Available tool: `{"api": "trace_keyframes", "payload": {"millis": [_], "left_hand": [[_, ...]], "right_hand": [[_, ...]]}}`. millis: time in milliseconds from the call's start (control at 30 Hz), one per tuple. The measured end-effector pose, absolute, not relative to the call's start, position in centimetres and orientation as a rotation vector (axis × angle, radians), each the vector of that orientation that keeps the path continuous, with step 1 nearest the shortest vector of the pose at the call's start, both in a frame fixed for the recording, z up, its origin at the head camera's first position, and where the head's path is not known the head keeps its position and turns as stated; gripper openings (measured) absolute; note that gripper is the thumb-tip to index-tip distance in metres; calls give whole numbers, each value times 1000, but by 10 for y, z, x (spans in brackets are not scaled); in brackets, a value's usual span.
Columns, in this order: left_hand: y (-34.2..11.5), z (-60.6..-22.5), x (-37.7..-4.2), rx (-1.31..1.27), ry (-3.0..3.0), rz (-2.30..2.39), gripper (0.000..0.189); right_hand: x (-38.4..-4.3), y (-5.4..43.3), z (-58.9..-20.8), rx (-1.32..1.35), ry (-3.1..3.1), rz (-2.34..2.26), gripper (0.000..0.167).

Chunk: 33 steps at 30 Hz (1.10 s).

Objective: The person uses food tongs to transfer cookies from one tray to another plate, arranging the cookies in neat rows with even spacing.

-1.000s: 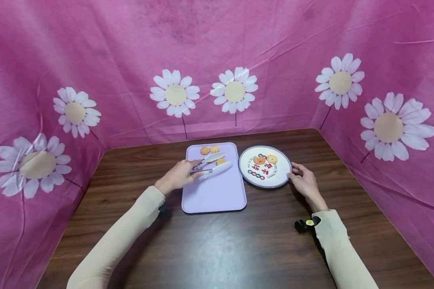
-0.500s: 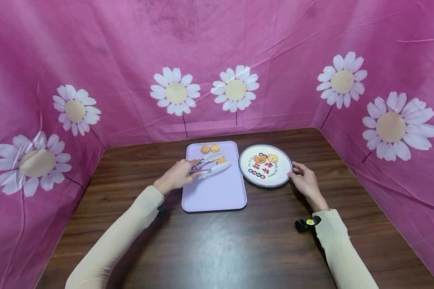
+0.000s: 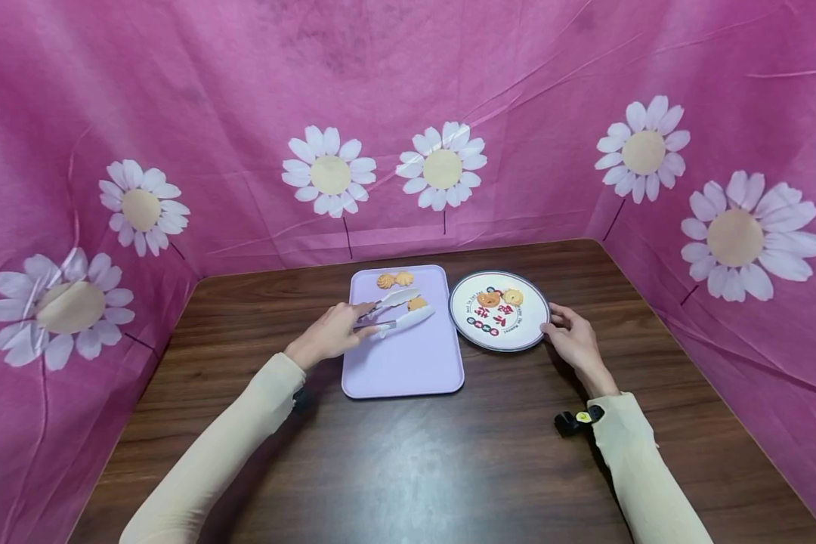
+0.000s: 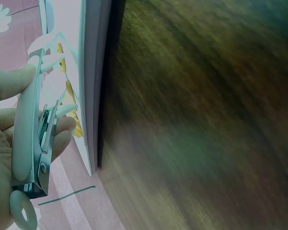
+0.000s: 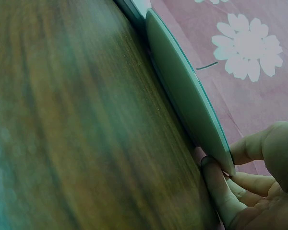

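My left hand (image 3: 328, 332) grips a pair of tongs (image 4: 28, 124) with pale tips, low over a lilac tray (image 3: 401, 374). The tong arms stand apart, one on either side of a golden cookie (image 3: 417, 304) on the tray. Two more cookies (image 3: 395, 280) lie side by side near the tray's far edge. My right hand (image 3: 571, 338) pinches the right rim of a round white plate (image 3: 517, 334), thumb on top and fingers beneath in the right wrist view. On this printed plate sit two cookies (image 3: 500, 298), one browner than the other.
Tray and plate stand close together on a dark wooden table (image 3: 408, 468). A pink cloth (image 3: 245, 113) printed with white daisies hangs behind and along both sides of it. A black wrist camera (image 3: 571, 423) sits by the right sleeve.
The tongs have shifted very slightly around the single cookie on the tray. The right hand keeps its hold on the plate rim, and the cookies stay where they were.
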<state>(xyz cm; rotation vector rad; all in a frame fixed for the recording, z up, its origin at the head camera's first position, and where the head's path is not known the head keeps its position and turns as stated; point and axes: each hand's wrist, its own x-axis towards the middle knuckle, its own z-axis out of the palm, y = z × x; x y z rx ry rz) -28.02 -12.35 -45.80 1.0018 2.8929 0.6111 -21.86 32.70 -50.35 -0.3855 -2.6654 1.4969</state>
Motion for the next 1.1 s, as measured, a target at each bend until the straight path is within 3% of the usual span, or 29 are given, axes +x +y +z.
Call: {"api": "trace_keyframes", "payload": {"millis": [1100], "left_hand": [[-123, -465, -273, 1062, 2949, 595, 47]], "right_hand": [[-219, 329, -504, -372, -2678, 1489, 59]]}}
